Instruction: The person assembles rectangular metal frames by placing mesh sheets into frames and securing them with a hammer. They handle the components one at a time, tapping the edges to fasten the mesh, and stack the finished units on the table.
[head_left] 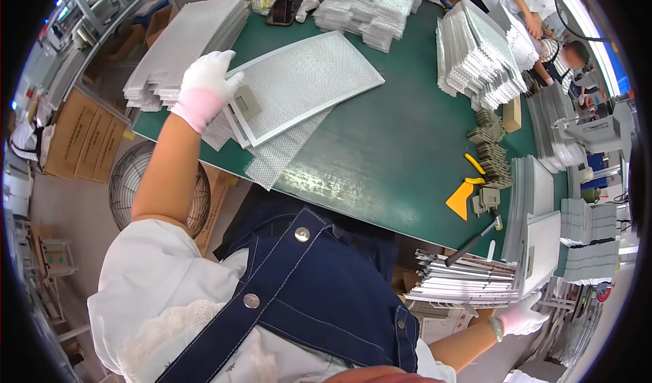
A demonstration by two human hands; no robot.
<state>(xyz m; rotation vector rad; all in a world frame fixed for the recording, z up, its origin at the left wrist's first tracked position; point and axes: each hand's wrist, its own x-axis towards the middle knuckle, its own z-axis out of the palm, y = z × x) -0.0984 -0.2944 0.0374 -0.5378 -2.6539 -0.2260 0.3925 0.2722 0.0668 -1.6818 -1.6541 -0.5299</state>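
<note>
In a white and pink glove, my left hand (206, 87) is closed on the left edge of a white-framed mesh panel (312, 77). A grey rectangular plastic piece (246, 103) sits at the panel's left side. Beneath the panel lie loose mesh sheets (288, 152), one reaching past the table's front edge. At the lower right, my right hand (521, 318) wears a similar glove, its fingers stretched out. It is down beside a stack of white frames (465, 281); nothing shows in it.
Mesh stacks (190, 40) fill the green table's (380, 159) far side. Grey plastic pieces (490, 148), a yellow scraper (460, 199) and a hammer (473, 241) lie on the right. A floor fan (132, 186) stands lower left. Another person's hand (534, 24) is at the back right.
</note>
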